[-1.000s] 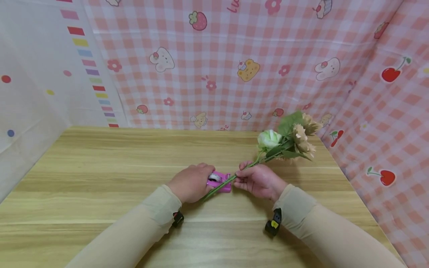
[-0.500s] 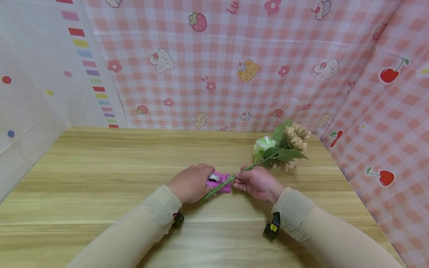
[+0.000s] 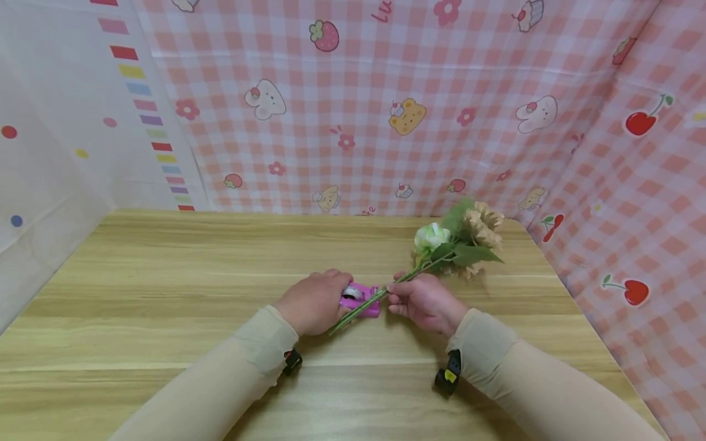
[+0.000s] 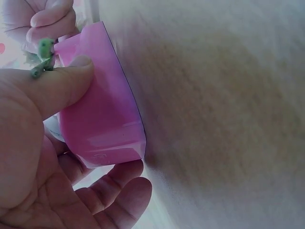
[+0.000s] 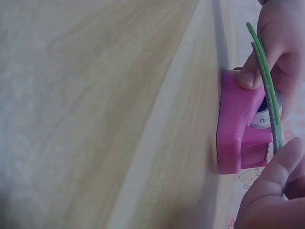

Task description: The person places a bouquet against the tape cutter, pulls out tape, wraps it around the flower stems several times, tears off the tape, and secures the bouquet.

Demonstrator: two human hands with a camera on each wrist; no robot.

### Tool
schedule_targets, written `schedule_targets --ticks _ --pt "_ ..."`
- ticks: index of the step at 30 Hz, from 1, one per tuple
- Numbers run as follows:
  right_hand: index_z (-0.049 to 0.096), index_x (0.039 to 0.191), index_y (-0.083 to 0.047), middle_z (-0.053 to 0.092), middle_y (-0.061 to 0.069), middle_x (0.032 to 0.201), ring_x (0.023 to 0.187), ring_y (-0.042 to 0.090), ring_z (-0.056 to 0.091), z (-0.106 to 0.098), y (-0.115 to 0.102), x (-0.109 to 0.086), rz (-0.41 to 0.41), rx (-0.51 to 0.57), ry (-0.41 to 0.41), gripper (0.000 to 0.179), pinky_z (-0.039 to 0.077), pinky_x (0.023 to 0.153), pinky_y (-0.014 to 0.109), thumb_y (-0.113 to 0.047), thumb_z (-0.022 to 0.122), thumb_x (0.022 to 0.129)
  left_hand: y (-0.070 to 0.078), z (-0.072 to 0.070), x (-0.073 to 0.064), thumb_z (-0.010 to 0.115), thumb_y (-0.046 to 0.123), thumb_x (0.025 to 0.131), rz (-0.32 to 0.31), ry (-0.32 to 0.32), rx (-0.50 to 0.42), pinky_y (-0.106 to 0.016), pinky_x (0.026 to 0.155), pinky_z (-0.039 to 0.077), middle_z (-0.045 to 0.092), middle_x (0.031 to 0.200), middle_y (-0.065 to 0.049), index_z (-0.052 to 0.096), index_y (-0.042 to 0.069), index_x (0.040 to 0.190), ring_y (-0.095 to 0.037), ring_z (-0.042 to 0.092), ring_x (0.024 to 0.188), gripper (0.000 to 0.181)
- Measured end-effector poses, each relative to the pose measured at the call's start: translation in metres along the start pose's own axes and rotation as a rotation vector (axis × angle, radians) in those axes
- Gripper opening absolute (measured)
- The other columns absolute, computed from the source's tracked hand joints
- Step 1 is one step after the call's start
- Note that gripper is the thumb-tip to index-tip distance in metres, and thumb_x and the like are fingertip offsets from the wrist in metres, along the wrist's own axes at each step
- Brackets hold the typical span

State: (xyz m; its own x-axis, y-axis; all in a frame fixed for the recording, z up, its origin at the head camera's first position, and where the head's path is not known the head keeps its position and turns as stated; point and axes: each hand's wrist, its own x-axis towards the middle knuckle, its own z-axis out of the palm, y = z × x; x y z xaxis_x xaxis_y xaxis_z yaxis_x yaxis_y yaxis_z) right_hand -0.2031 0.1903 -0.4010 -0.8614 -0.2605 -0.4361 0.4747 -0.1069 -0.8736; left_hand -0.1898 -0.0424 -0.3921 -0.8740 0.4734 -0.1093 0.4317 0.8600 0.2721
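A pink tape dispenser (image 4: 104,102), upright on the tabletop (image 3: 182,263) near its middle, is gripped at one end by the left hand (image 3: 313,303): the thumb is laid along one side, and the fingers are curled round the other. A tape roll (image 5: 261,119) is seated inside it. Thin green stems (image 5: 268,83) are pinched between the thumb and fingers of the right hand (image 3: 427,303), just beside the dispenser's serrated cutter (image 5: 267,153). The stems are slanted across the dispenser, their cut ends pointed toward the near edge by the left thumb; whether the dispenser is touched by them cannot be told. The bunch is topped by a white-green rose (image 3: 432,237), beige flowers (image 3: 483,224) and broad leaves (image 3: 474,253), all held toward the far right corner. A black device (image 3: 448,375) is worn under the right wrist. The far edge is backed by a pink checked cloth (image 3: 309,73).
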Motion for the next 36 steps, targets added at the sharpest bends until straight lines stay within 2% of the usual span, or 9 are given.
schedule_targets --ticks 7,14,18,23,30,36 --pt "0.041 0.113 -0.006 0.068 0.004 0.087 0.075 0.012 0.068 0.003 -0.005 -0.002 -0.011 0.065 -0.004 0.018 0.063 0.075 0.024 0.006 0.05 0.103 0.0 0.0 0.0 0.064 0.039 0.105 0.001 -0.005 -0.004 -0.048 0.117 0.048 0.058 0.152 -0.01 0.052 0.01 0.153 -0.036 0.059 0.136 0.057" --pt "0.042 0.097 -0.01 0.066 0.004 0.088 0.072 0.012 0.067 0.006 -0.009 -0.003 -0.022 0.092 -0.031 0.02 0.063 0.074 0.024 0.009 0.046 0.1 0.0 0.0 0.0 0.064 0.038 0.105 0.003 -0.005 -0.007 -0.048 0.117 0.048 0.057 0.154 -0.01 0.051 0.009 0.154 -0.036 0.058 0.136 0.058" --pt "0.047 0.085 -0.012 0.067 0.003 0.084 0.071 0.011 0.066 0.005 -0.007 -0.001 -0.024 0.113 -0.046 0.025 0.062 0.074 0.025 0.007 0.045 0.101 0.0 0.0 0.0 0.064 0.039 0.105 0.0 -0.005 -0.008 -0.048 0.117 0.049 0.057 0.153 -0.01 0.051 0.009 0.154 -0.036 0.059 0.135 0.058" --pt "0.052 0.074 -0.016 0.068 -0.002 0.075 0.065 0.009 0.066 0.006 -0.003 0.005 -0.015 0.12 -0.039 0.035 0.061 0.069 0.023 -0.002 0.053 0.106 0.0 0.0 0.0 0.064 0.038 0.105 0.001 -0.001 -0.003 -0.048 0.117 0.048 0.058 0.152 -0.01 0.052 0.009 0.153 -0.036 0.059 0.135 0.058" --pt "0.048 0.082 -0.017 0.065 -0.002 0.068 0.06 0.007 0.065 0.009 -0.004 0.007 0.007 0.102 0.034 0.03 0.061 0.064 0.021 0.0 0.057 0.104 0.001 -0.001 -0.001 0.065 0.038 0.105 0.0 -0.001 -0.011 -0.048 0.118 0.048 0.058 0.152 -0.01 0.052 0.009 0.153 -0.035 0.058 0.136 0.057" --pt "0.05 0.089 -0.015 0.067 -0.002 0.071 0.062 0.008 0.064 0.009 -0.002 0.009 0.012 0.09 0.068 0.023 0.06 0.064 0.022 0.002 0.058 0.102 0.0 -0.001 0.0 0.064 0.039 0.105 0.002 -0.003 -0.005 -0.047 0.118 0.048 0.058 0.152 -0.009 0.052 0.009 0.153 -0.035 0.058 0.136 0.058"
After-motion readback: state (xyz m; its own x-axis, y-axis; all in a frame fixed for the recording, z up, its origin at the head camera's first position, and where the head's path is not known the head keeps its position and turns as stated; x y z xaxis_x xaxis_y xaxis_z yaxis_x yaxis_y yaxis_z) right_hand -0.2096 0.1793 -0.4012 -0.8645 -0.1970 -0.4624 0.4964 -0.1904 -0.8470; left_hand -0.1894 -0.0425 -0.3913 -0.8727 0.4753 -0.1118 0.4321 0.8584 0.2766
